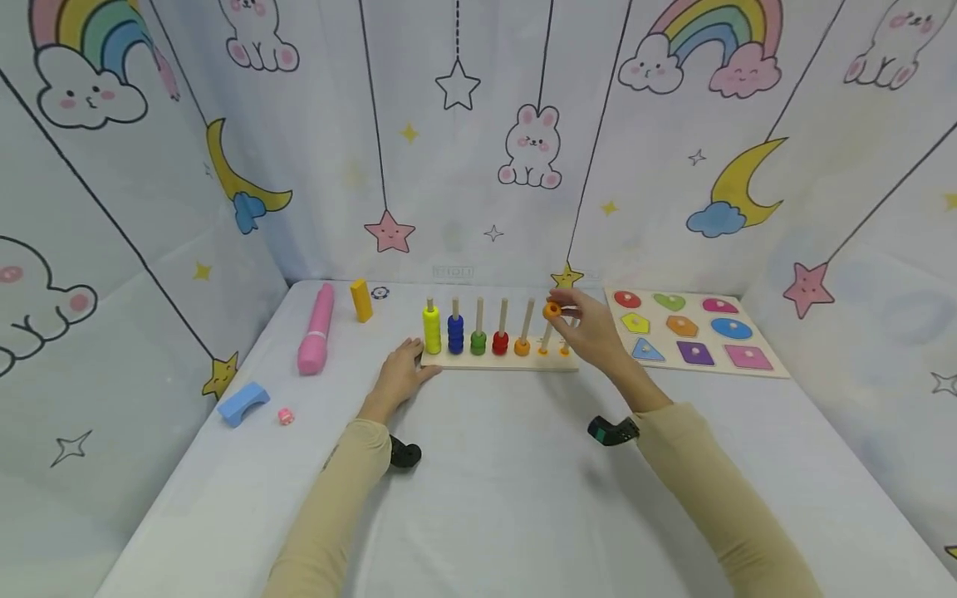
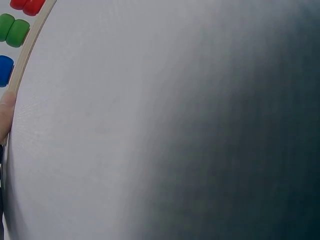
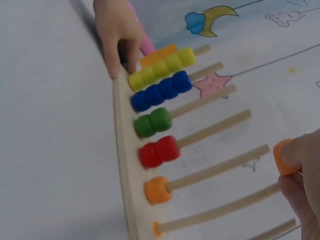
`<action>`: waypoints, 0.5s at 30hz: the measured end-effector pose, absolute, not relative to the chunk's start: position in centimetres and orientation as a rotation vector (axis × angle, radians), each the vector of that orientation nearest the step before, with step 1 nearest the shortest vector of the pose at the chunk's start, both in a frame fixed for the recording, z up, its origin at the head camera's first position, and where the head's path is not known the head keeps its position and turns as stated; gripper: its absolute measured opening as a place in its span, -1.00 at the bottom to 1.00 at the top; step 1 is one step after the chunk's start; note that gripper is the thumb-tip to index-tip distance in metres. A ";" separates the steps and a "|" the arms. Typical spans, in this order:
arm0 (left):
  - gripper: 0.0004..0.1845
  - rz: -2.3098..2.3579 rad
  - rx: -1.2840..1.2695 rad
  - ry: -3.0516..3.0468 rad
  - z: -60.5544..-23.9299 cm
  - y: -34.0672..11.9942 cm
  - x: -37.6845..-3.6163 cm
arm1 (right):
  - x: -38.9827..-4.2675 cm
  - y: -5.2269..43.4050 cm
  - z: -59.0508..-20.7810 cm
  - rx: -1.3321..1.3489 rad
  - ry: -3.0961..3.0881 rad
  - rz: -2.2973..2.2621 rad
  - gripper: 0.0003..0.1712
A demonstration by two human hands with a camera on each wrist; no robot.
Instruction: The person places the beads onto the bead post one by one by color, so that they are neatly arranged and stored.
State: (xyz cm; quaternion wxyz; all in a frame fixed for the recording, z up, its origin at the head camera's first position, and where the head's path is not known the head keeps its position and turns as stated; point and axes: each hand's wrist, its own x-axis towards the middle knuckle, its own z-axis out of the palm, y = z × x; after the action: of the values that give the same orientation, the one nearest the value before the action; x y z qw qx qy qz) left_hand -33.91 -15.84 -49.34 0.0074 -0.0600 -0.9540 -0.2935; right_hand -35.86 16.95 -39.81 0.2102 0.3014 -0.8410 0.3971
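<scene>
The right hand (image 1: pixel 594 328) pinches an orange ring (image 1: pixel 552 311) between its fingertips (image 3: pixel 300 152). The ring is up by the top of a bare wooden peg (image 3: pixel 220 210), above the wooden base (image 1: pixel 497 360). The left hand (image 1: pixel 399 376) lies flat, its straight fingers (image 3: pixel 116 60) pressing the end of the base, right beside the yellow rings (image 1: pixel 431 329). Blue rings (image 1: pixel 455 334), green rings (image 1: pixel 478 341) and red rings (image 1: pixel 500 342) sit farther from those fingers.

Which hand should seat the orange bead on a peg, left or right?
Right. The right hand already pinches the orange bead near the peg tops. The left hand rests against the wooden base at its yellow end, likely steadying it.
</scene>
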 end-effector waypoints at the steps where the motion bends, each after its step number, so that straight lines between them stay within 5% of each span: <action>1: -0.24 -0.914 -0.185 -2.984 -49.3 -15.8 -33.9 | -36.3 16.5 -39.7 0.826 -2.334 1.100 -0.58; 15: -0.24 -0.914 -0.166 -2.983 -49.3 -15.8 -33.9 | -38.2 13.5 -38.3 0.778 -2.493 0.982 -0.57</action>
State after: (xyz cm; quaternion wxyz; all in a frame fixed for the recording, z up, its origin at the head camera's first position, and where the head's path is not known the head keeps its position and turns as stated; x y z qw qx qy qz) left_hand -33.88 -15.76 -49.29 0.0087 -0.0533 -0.9547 -0.2927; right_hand -38.20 13.47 -38.34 0.1749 0.2745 -0.8798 0.3464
